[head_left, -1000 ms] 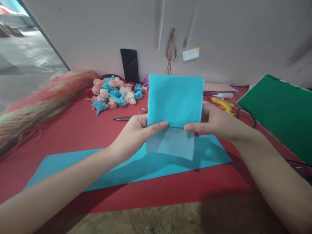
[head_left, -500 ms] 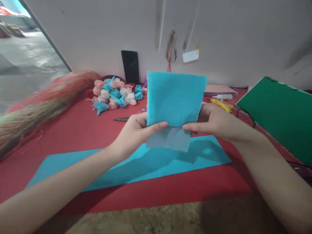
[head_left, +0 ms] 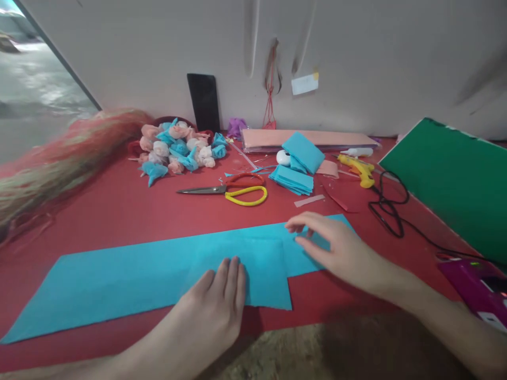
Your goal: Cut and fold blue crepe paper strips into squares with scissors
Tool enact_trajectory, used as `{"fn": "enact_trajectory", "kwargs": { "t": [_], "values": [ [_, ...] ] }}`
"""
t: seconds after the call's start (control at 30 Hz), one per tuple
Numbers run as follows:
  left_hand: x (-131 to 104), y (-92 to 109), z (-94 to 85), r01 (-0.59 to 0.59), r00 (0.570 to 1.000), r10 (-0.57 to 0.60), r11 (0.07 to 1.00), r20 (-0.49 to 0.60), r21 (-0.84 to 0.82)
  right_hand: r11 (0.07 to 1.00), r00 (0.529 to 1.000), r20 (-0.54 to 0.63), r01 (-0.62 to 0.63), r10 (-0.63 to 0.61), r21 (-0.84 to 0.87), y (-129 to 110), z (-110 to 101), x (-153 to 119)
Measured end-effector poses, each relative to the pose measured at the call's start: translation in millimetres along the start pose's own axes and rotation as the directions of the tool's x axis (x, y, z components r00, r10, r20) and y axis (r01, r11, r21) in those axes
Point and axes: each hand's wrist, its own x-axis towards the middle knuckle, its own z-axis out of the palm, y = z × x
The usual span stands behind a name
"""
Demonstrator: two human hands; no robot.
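A smaller blue crepe paper piece (head_left: 266, 269) lies on top of a long blue crepe paper strip (head_left: 119, 279), its right corner hanging past the strip's near edge. My left hand (head_left: 217, 301) rests flat on the smaller piece, fingers close together and pointing away from me. The thumb is hidden. Over the strip's right end, my right hand (head_left: 330, 245) is held with thumb and fingers apart and nothing between them. Whether it touches the paper I cannot tell. Scissors (head_left: 222, 190) with one red and one yellow handle lie beyond the strip.
Folded blue paper pieces (head_left: 293, 180) lie beyond my right hand, near a yellow glue gun (head_left: 358, 169) with a black cord. Paper roses (head_left: 178, 148) are heaped at back left by a propped phone (head_left: 204, 103). A green board (head_left: 451, 179) borders the right side.
The smaller blue paper, held up in both hands before, now lies on the long strip. My left hand has come down onto it. My right hand has let go and lowered.
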Motion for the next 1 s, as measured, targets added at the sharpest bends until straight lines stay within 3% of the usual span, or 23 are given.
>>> {"fn": "enact_trajectory", "kwargs": {
  "t": [0.13, 0.27, 0.43, 0.53, 0.67, 1.0],
  "values": [
    [-5, -2, 5.4, -0.012, 1.0, 0.012, 0.999, 0.013, -0.046, 0.984, 0.987, 0.097, 0.139, -0.128, -0.11, 0, 29, -24],
    [-6, -17, 5.1, 0.058, 0.998, -0.049, 0.964, 0.04, -0.261, 0.954, 0.964, 0.172, 0.236, -0.205, -0.186, 4, 46, -36],
    [-9, -44, 9.3, 0.121, 0.99, -0.052, 0.81, 0.134, -0.574, 0.919, 0.947, 0.186, 0.303, -0.261, -0.253, 7, 56, -39],
    [-10, -56, 17.0, 0.182, 0.982, -0.099, 0.712, 0.16, -0.679, 0.905, 0.943, 0.184, 0.322, -0.278, -0.278, 9, 58, -39],
    [-11, -61, 29.8, 0.238, 0.971, -0.153, 0.648, 0.182, -0.724, 0.895, 0.938, 0.187, 0.338, -0.293, -0.292, 9, 58, -40],
    [-12, -59, 40.6, 0.212, 0.977, -0.167, 0.654, 0.134, -0.727, 0.878, 0.933, 0.18, 0.355, -0.311, -0.322, 8, 59, -40]
  ]
}}
